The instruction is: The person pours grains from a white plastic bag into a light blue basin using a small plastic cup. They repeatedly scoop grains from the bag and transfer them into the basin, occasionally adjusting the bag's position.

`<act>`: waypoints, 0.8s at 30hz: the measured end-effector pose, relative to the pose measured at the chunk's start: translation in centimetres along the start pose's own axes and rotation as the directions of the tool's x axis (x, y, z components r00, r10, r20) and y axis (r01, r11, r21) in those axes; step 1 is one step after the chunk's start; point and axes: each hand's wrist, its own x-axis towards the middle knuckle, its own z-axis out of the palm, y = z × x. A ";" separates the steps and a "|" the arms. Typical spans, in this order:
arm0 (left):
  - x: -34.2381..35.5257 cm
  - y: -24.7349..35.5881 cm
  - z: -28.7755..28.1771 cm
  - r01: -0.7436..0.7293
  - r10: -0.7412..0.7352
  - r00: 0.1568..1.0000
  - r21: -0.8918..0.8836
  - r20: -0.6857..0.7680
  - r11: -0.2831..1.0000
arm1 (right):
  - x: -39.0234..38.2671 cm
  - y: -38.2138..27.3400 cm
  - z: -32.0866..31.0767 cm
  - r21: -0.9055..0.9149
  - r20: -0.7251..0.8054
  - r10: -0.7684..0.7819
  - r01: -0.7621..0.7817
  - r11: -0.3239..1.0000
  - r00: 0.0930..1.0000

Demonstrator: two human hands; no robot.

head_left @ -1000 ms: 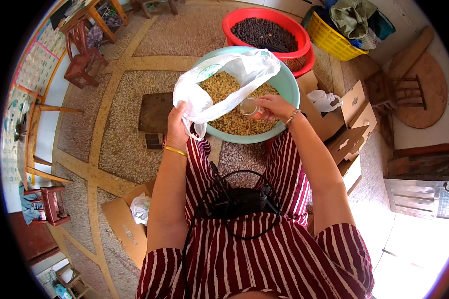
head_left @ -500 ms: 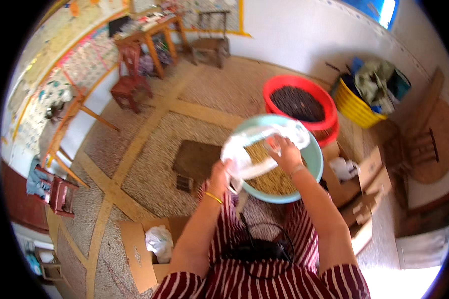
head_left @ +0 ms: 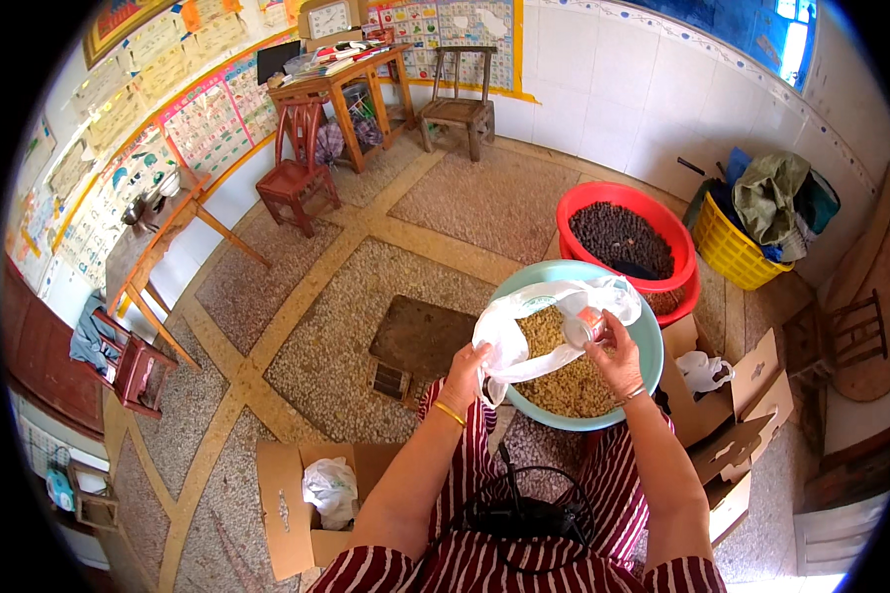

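A white plastic bag (head_left: 505, 344) hangs over a light blue basin (head_left: 653, 348), its mouth spread wide. My left hand (head_left: 460, 381) has its fingers closed on the bag's near left edge. In my right hand (head_left: 618, 366) is a small can (head_left: 579, 327) with a silvery end and an orange-red side, tilted inside the bag's opening. Yellowish grains or kernels (head_left: 574, 397) fill much of the basin. The basin rests at my knees; what supports it is hidden.
Stacked red basins (head_left: 684, 229) of dark pieces stand beyond the blue one, beside a yellow basket (head_left: 727, 247) of cloth. Cardboard boxes (head_left: 761, 395) lie right; another box (head_left: 285, 504) with a white bag sits lower left. A low dark stool (head_left: 420, 336) stands ahead.
The view has shifted, so the scene sits lower and farther right, and is sharper. The can in my right hand now shows clearly at the bag's opening. My left hand still grips the bag.
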 end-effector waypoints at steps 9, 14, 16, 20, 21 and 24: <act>0.1 0.0 1.0 0.003 -0.003 1.000 -0.003 -0.020 1.000 | -2.0 3.1 -0.1 -0.530 0.442 0.233 0.043 0.847 0.866; 0.1 0.0 0.9 0.018 -0.018 1.000 -0.017 -0.012 1.000 | -1.4 3.8 2.5 -0.747 0.360 0.321 0.065 0.661 0.876; 0.3 -0.1 0.9 0.011 -0.011 1.000 -0.024 0.001 1.000 | -1.5 4.2 3.0 -0.814 0.330 0.330 0.089 0.574 0.884; 0.1 0.0 0.8 0.022 -0.022 0.999 -0.023 -0.025 0.999 | -1.6 3.8 3.3 -0.783 0.367 0.338 0.091 0.615 0.867; 0.0 0.1 0.9 0.022 -0.023 0.999 -0.026 -0.026 0.999 | -1.7 3.6 3.2 -0.768 0.376 0.340 0.085 0.635 0.862; 0.1 0.1 1.3 0.019 -0.020 0.999 -0.029 -0.031 0.999 | -1.9 3.6 2.8 -0.712 0.392 0.362 0.030 0.702 0.845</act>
